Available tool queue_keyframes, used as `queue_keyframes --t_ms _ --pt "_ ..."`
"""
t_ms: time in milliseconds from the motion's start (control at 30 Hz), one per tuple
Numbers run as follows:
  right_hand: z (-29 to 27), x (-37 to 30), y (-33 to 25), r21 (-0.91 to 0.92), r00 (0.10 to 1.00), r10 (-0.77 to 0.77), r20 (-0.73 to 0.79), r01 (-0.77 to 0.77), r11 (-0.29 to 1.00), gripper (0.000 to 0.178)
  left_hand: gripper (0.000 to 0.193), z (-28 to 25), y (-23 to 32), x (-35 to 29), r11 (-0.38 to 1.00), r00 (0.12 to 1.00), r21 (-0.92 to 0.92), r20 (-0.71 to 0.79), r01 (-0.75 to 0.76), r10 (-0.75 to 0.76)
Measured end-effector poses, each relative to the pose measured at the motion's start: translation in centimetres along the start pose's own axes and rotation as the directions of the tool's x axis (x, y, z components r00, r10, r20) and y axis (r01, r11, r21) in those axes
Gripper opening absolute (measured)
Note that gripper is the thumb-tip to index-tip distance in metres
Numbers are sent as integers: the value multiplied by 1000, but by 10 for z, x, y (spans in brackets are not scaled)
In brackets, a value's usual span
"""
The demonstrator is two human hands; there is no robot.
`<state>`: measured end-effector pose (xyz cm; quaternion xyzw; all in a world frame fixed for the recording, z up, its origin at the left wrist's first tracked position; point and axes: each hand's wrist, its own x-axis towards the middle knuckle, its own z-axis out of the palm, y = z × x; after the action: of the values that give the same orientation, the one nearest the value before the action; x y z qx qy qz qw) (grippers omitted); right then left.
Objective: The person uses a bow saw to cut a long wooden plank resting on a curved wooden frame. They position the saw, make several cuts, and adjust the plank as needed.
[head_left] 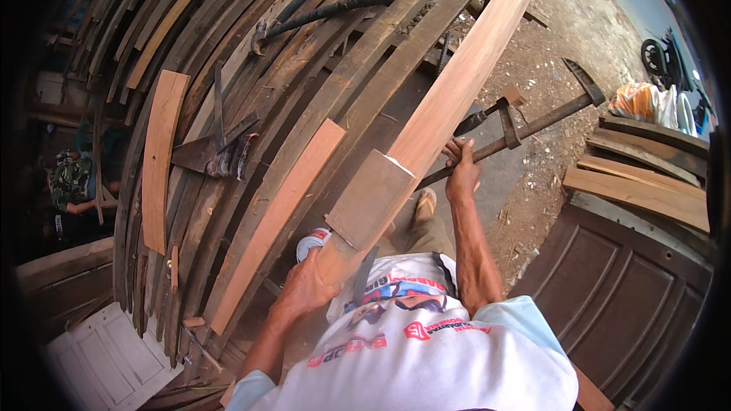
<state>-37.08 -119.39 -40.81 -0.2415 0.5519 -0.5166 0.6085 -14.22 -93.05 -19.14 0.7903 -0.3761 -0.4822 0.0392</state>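
Clamp (544, 122) (long-barred) in right grip (462, 175)

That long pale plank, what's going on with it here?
Someone's left hand grips the near end of the plank, with a flat brown piece lying over it farther up. The right hand holds a clamp beside the plank; whether they touch is hard to tell. To the left, a hammer rests on long beams.
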Motion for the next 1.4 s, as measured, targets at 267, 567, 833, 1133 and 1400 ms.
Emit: queue_keyframes --t_ms 267,567,833,1133,1400 --pt "19 13 -1 174 983 99 156 -126 977 60 81 2 3 -2 999 999 -20 -41 29 -29" --pt "20 23 -3 194 978 117 173 -151 969 62 77 11 17 -7 997 997 37 -56 62 -60" --pt "41 9 -25 277 979 106 175 -153 949 49 74 9 21 -9 998 996 40 -73 58 -55" --pt "44 13 -7 355 960 86 266 -180 917 78 79 12 17 -10 996 996 56 -53 75 -72" --pt "46 18 0 382 962 64 264 -165 910 77 79 5 3 -3 999 999 49 -52 -8 11"
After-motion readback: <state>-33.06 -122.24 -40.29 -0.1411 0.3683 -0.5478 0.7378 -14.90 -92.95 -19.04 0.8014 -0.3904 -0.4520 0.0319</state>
